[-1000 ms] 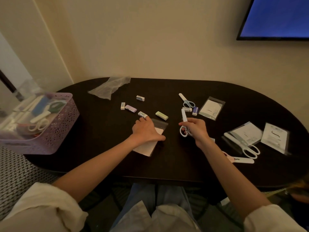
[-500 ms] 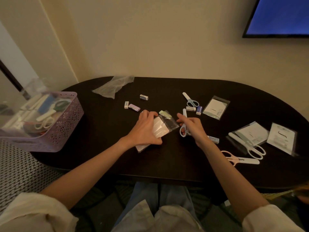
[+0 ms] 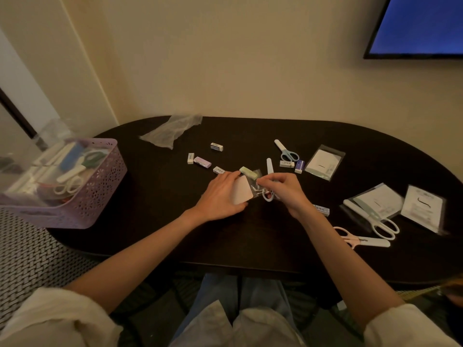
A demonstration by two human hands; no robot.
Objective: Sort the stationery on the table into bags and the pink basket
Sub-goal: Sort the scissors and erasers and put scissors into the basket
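Observation:
My left hand (image 3: 220,196) grips a small clear bag with a white card (image 3: 241,191) in it, lifted off the dark table (image 3: 250,236) at its middle. My right hand (image 3: 283,189) pinches the bag's open end while also holding white-capped scissors (image 3: 269,171) with pale blue handles. A green eraser (image 3: 248,172) lies just beyond the bag. The pink basket (image 3: 100,186), holding bagged scissors and other items, stands at the table's left end.
Several small erasers (image 3: 202,162) lie at centre-left, and one (image 3: 321,210) by my right wrist. Blue scissors (image 3: 286,151), empty bags (image 3: 325,162) and two more scissors (image 3: 373,216) lie to the right. A crumpled clear bag (image 3: 171,130) sits at the back.
My left hand has lifted the bag off the table and turned it. My right hand, still holding the scissors, has moved left to the bag's open end.

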